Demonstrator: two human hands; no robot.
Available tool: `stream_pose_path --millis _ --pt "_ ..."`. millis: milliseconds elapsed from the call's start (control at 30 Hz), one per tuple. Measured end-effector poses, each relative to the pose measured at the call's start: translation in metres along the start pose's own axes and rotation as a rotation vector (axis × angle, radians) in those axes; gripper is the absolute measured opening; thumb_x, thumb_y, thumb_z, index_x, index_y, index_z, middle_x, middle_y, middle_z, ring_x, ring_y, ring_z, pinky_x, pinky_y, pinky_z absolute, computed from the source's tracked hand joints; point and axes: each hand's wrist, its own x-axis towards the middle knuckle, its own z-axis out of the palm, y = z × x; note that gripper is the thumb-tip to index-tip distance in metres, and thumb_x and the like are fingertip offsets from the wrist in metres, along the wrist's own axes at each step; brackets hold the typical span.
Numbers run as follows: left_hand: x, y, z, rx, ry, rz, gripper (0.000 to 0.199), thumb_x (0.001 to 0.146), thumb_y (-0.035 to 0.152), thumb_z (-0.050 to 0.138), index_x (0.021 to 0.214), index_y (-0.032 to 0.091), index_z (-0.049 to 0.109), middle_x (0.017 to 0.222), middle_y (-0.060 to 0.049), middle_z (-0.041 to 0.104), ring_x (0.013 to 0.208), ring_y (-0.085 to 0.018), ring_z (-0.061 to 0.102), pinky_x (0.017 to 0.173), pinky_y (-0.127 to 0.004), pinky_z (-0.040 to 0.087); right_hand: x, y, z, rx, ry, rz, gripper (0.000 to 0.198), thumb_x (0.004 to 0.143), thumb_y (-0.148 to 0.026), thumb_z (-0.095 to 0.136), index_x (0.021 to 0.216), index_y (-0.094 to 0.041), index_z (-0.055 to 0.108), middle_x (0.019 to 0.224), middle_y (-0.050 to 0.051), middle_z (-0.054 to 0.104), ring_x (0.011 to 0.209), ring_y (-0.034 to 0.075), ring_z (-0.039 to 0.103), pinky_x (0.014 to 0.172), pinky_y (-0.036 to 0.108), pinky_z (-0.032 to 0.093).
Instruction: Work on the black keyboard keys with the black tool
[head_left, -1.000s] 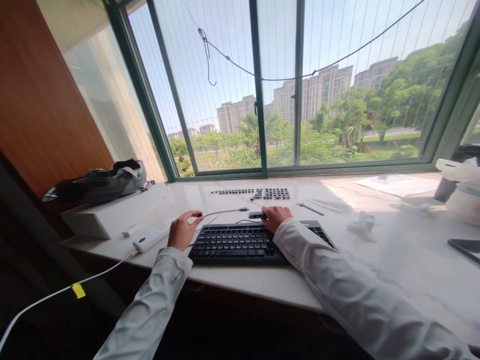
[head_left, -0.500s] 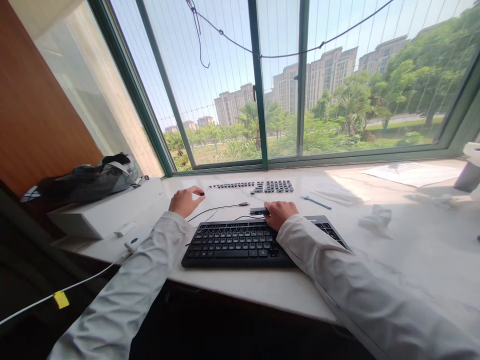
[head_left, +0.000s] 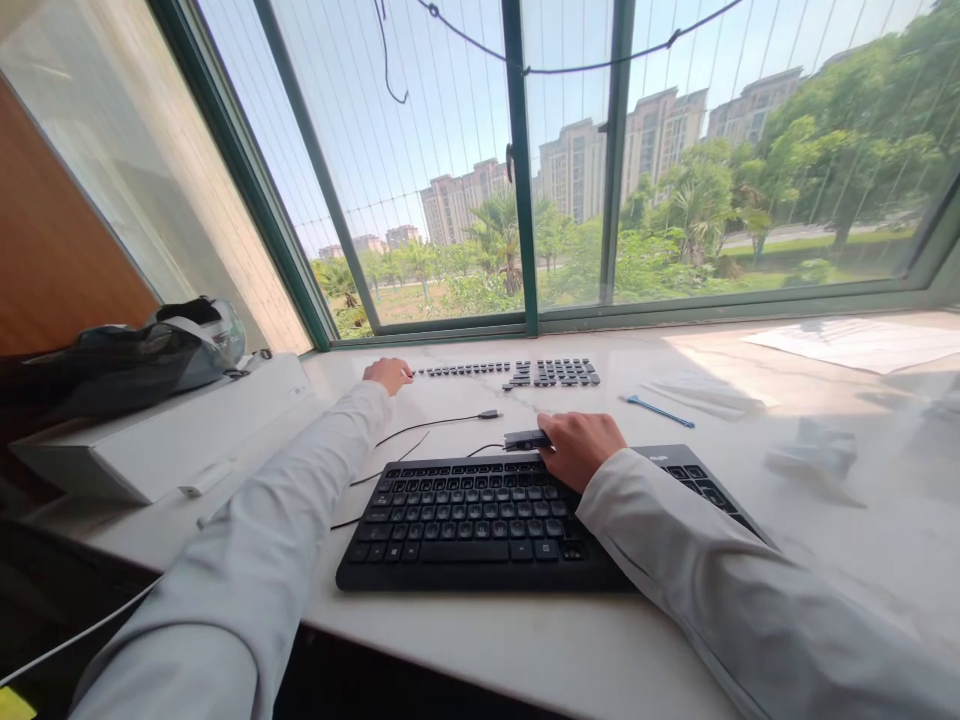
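A small black oblong device is pinched by the right hand at the rear edge of the black plastic keyboard. The left hand is placed beside a row of small black keycaps on the white marbled bench; its grip cannot be told.

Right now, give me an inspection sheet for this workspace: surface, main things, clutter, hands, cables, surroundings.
Surface: pale counter, partly sunlit near the window.
Main things: keyboard, capless sockets at its right; loose keycaps laid out beyond it.
Clutter: bag on a white box; blue tool, crumpled plastic, paper.
Hands: left hand at the keycap row's left end, grip hidden; right hand holds a dark object at the keyboard's far edge.
Cables: black cable with plug, beyond the keyboard; white cable, lower left.
Surroundings: trees and buildings outside.
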Motion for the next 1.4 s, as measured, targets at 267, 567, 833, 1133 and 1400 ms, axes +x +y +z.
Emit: stream_pose_path --millis 267,567,833,1133,1400 --pt "0.043 -0.004 0.038 0.073 0.004 0.047 0.022 0.078 0.038 0.063 0.095 0.03 0.073 0.099 -0.002 0.072 0.092 -0.021 0.062 0.079 -0.026 0.042 -0.002 0.0 -0.001 -0.02 0.044 -0.011 0.016 0.083 -0.029 0.045 0.087 -0.021 0.057 0.089 0.006 0.069 0.079 0.022 0.064 0.061 0.031 0.033" --pt "0.065 -0.013 0.064 0.079 0.057 0.064 0.028 0.081 0.042 0.057 0.102 0.032 0.073 0.108 -0.002 0.071 0.096 -0.023 0.062 0.076 -0.027 0.042 -0.001 -0.001 0.0 -0.023 0.024 0.014 0.014 0.084 -0.03 0.045 0.085 -0.022 0.056 0.088 0.005 0.069 0.077 0.021 0.063 0.061 0.03 0.03" --pt "0.068 -0.01 0.066 0.051 0.108 0.092 0.024 0.08 0.039 0.059 0.096 0.03 0.075 0.096 -0.005 0.073 0.088 -0.024 0.063 0.074 -0.029 0.041 -0.001 -0.001 0.002 -0.02 0.043 0.018 0.012 0.083 -0.031 0.047 0.082 -0.022 0.055 0.085 0.003 0.069 0.074 0.019 0.063 0.058 0.029 0.026" --pt "0.068 -0.005 0.065 0.037 0.116 0.068 0.024 0.078 0.038 0.061 0.094 0.028 0.075 0.095 -0.007 0.072 0.089 -0.024 0.062 0.077 -0.03 0.041 -0.001 0.0 0.002 -0.012 0.042 0.016 0.013 0.082 -0.031 0.047 0.081 -0.021 0.055 0.085 0.003 0.069 0.074 0.019 0.063 0.056 0.029 0.024" --pt "0.067 -0.003 0.062 0.028 0.119 0.068 0.022 0.077 0.036 0.062 0.092 0.029 0.075 0.093 -0.006 0.072 0.088 -0.024 0.063 0.076 -0.029 0.041 -0.001 -0.001 0.0 -0.015 0.034 0.012 0.013 0.081 -0.032 0.047 0.082 -0.022 0.055 0.085 0.002 0.069 0.075 0.021 0.064 0.057 0.03 0.027"
